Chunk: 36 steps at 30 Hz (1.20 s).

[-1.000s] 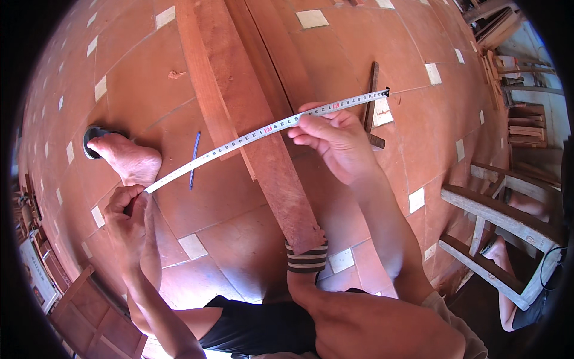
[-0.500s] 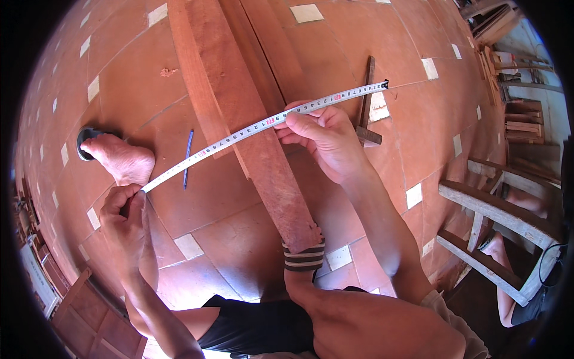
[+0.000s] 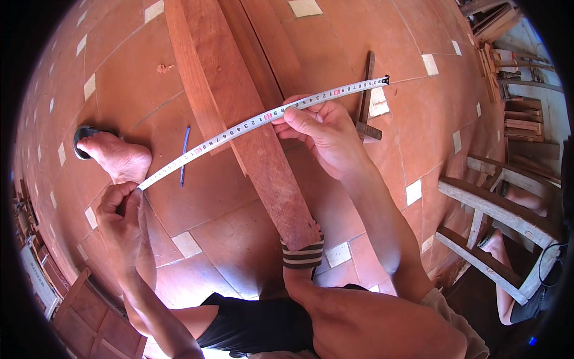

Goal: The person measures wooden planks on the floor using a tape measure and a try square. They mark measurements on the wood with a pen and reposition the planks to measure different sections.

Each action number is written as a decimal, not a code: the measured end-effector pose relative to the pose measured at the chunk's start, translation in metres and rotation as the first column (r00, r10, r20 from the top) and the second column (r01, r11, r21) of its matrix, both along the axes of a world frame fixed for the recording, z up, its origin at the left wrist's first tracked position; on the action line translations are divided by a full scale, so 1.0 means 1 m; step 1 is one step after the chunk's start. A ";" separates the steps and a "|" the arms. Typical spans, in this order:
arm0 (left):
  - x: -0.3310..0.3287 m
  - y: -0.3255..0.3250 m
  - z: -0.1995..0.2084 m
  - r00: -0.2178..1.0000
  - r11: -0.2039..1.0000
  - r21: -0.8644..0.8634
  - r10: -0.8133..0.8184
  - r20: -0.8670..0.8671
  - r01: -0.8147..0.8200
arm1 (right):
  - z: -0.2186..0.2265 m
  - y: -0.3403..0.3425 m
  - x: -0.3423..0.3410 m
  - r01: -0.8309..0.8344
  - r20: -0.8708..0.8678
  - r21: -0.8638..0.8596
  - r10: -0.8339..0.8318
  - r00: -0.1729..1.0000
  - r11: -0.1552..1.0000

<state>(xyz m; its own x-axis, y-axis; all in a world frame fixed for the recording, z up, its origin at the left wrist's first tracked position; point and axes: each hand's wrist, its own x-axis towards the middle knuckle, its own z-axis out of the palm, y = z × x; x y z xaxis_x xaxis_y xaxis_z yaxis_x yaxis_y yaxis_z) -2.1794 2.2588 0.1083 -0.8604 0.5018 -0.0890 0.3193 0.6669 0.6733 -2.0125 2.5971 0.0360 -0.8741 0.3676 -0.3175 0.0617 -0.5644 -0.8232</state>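
Note:
A white tape measure blade (image 3: 230,133) stretches across the reddish wooden beam (image 3: 239,90). My left hand (image 3: 121,218) is closed on the blade's left part, beside my foot. My right hand (image 3: 320,134) pinches the blade between thumb and fingers just right of the beam; the fingers underneath are partly hidden. Beyond that hand the blade's free end, with its dark hook, sticks out to the right. The tape's case is not visible. Near the left hand, a blue pen (image 3: 185,157) lies on the floor.
A wooden try square (image 3: 367,102) lies right of the beam. More boards (image 3: 281,54) lie alongside the beam. A worn wooden stool frame (image 3: 496,209) stands at the right, with another person's leg (image 3: 501,263) beside it. Square-patterned tiles cover the floor; a wooden panel (image 3: 98,311) is at lower left.
Both hands still hold the blade. The left hand and the blade's left part have shifted slightly left and up in view, while the hook end has risen a little.

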 end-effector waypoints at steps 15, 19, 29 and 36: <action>-0.004 -0.004 -0.017 0.999 0.995 0.092 0.032 0.024 -0.034 | 0.001 -0.003 -0.001 0.007 -0.007 0.028 -0.007 1.000 1.000; -0.004 -0.003 -0.024 1.000 0.994 0.106 0.025 0.020 -0.026 | -0.002 -0.004 0.000 0.017 -0.004 0.063 -0.017 1.000 0.998; -0.002 -0.003 -0.021 1.000 0.995 0.098 0.005 -0.018 -0.003 | -0.002 -0.006 0.003 0.028 -0.018 0.069 -0.027 0.999 0.997; -0.002 -0.004 -0.023 1.000 0.992 0.125 -0.001 -0.005 0.002 | -0.002 -0.006 0.003 0.026 -0.027 0.046 -0.025 0.999 0.999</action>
<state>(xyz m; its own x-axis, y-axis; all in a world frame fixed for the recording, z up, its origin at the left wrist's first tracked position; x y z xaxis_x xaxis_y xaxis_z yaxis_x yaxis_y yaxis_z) -2.1814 2.2545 0.0856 -0.8600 0.5098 -0.0214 0.3233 0.5768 0.7502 -2.0097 2.5915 0.0337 -0.8723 0.4033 -0.2764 0.0257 -0.5267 -0.8497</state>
